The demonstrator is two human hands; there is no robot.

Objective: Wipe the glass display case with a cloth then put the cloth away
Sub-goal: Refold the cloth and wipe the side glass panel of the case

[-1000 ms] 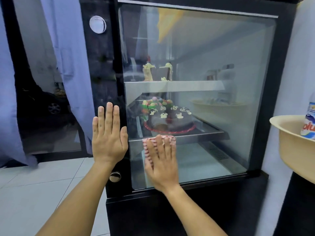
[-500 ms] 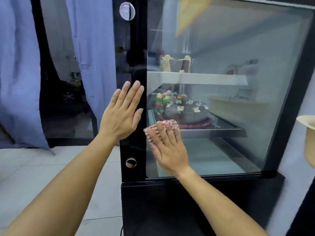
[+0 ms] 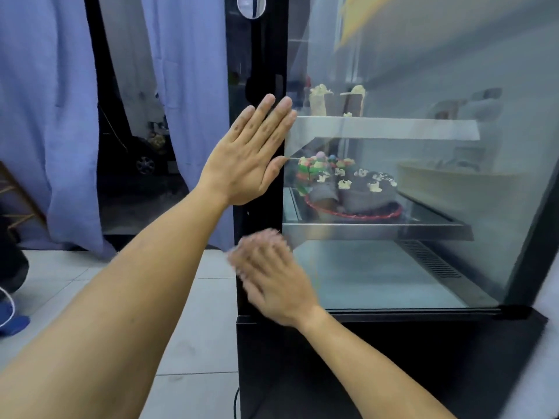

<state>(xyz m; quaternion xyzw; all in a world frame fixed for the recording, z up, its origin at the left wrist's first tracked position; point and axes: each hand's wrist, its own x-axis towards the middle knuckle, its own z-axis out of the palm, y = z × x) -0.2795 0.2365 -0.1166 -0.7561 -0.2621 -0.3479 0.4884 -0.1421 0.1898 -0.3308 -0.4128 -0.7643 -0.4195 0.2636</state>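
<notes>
The glass display case point(image 3: 408, 267) with a black frame fills the right side of the view. My left hand point(image 3: 248, 158) lies flat with fingers spread on the case's black left post point(image 3: 260, 55). Below it, my right hand point(image 3: 272, 276) is blurred with motion and presses a small pink-and-white cloth point(image 3: 234, 255) against the lower left corner of the case. Only a thin edge of the cloth shows past my fingertips. Inside the case a chocolate cake point(image 3: 363, 192) sits on the middle shelf.
Blue curtains point(image 3: 54, 116) hang at the left over a dark doorway. The floor point(image 3: 193, 343) is pale tile. A blue shoe point(image 3: 12, 323) lies at the left edge. Tall desserts point(image 3: 319, 98) stand on the upper shelf. The black base point(image 3: 393, 367) sits under the glass.
My right hand slid the cloth left and down, from the glass in front of the cake to the lower left post. The view swung left. My left hand stays on the post.
</notes>
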